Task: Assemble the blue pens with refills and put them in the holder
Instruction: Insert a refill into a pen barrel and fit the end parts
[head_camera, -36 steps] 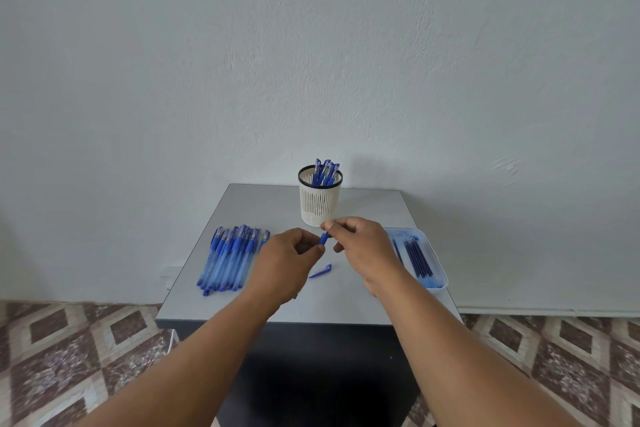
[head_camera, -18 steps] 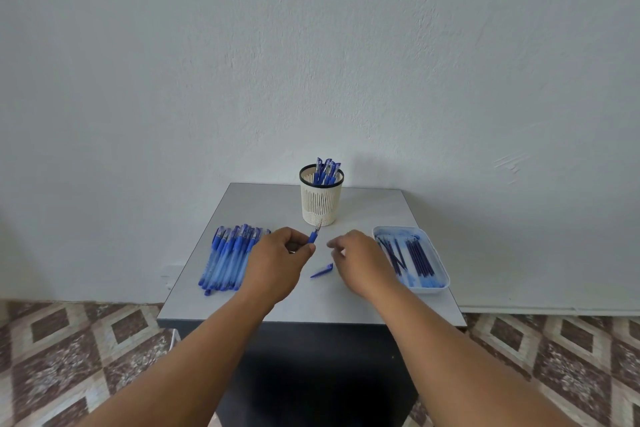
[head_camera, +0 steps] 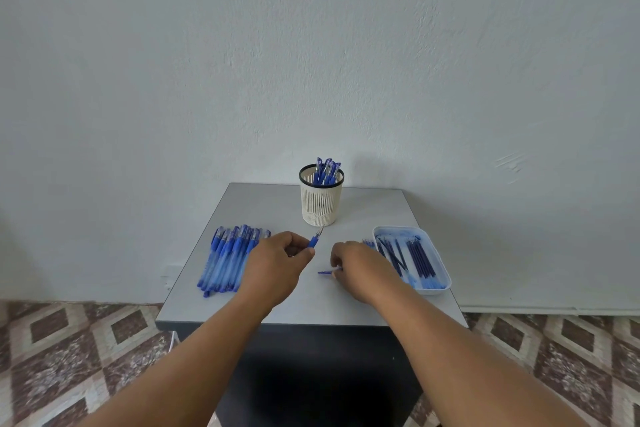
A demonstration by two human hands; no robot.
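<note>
Since a moment ago, my right hand has dropped to the surface and now pinches the cap lying there. My left hand grips the pen, tip up (toward the holder). Hands are apart. Loose pens lie left, refills in the tray right.

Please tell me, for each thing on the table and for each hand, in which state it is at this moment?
Left hand: grips a pen, tip uncapped.
Right hand: fingers on the blue cap lying on the table.
Pen holder: upright, several capped pens inside.
Row of pens: lying flat, left of the hands.
Tray: flat, holds refills.
</note>
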